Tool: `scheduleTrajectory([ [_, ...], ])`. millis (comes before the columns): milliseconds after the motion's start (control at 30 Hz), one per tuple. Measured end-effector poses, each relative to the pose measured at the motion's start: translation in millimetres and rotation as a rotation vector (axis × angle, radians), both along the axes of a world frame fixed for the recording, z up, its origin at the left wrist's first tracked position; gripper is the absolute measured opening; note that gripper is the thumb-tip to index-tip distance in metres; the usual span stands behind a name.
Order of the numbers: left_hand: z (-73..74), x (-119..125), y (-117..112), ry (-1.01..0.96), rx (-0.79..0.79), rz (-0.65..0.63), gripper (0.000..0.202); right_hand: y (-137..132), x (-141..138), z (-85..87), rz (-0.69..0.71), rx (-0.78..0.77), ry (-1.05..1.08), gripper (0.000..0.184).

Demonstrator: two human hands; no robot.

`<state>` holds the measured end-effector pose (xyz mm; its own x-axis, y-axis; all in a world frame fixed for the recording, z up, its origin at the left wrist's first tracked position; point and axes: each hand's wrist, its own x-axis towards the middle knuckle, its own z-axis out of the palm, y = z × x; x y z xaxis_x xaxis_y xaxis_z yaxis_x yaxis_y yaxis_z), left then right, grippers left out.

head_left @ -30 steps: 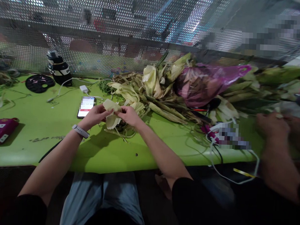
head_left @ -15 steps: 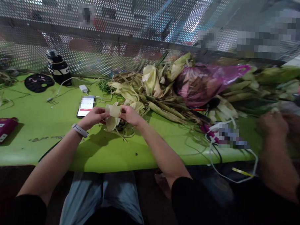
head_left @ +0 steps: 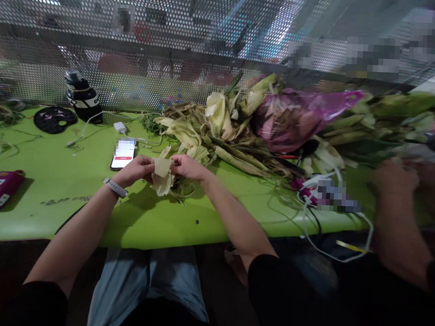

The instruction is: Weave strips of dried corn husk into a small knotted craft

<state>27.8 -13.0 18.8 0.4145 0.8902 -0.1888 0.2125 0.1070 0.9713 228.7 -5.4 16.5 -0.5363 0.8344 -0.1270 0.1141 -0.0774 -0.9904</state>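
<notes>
Husk sheet (head_left: 162,168) hangs lower than a second ago, above the counter (head_left: 157,232); fingers of left hand (head_left: 140,168) and right hand (head_left: 184,166) pinch its opposite sides, nearly closed. Uneven pulling could tear it.

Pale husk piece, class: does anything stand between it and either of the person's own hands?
Nothing visible does. The left hand holds the pale husk piece at its left edge and the right hand at its right edge. The phone lies beyond the left hand, not between.
</notes>
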Motion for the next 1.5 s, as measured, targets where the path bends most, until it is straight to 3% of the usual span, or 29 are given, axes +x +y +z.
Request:
scheduleTrajectory([
  [267, 2.0, 2.0, -1.6, -0.006, 0.034, -0.084, 0.027, 0.6, 0.4, -0.2, 0.016, 0.023, -0.047, 0.031],
  [967, -4.2, 0.6, 1.3, 0.037, 0.135, -0.060, 0.023, -4.9, -2.9, 5.8, 0.009, 0.048, -0.071, 0.035],
  [1367, -5.3, 1.3, -2.0, -0.051, 0.273, -0.086, 0.013, -13.0, -13.1, 1.0, -0.120, 0.145, -0.065, 0.029],
  [1500, -6.7, -1.3, 0.8, -0.125, 0.268, -0.023, 0.017, -10.2, -13.1, 1.2, -0.124, 0.105, 0.004, 0.027],
])
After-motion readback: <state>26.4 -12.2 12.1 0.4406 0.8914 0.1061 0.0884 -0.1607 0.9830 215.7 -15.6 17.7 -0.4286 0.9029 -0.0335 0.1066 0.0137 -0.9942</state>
